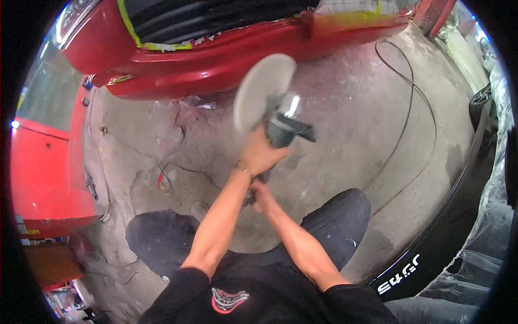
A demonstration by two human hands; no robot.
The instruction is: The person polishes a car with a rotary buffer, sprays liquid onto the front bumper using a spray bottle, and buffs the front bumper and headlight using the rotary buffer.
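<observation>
My left hand is wrapped round the body of an angle polisher, just behind its head. Lower down, my right hand closes on the rear end of the same tool, partly hidden by my left wrist. A large pale round disc is mounted on the polisher, tilted nearly on edge and slightly blurred. Beyond the disc runs the red lower car body, edged with yellow-green masking tape. Between disc and panel I cannot tell whether there is contact.
Dark hoses or cables loop across the concrete floor at right. A red car door panel stands at left. Along the right lie a black lettered panel and plastic sheeting. My bent knees flank the tool.
</observation>
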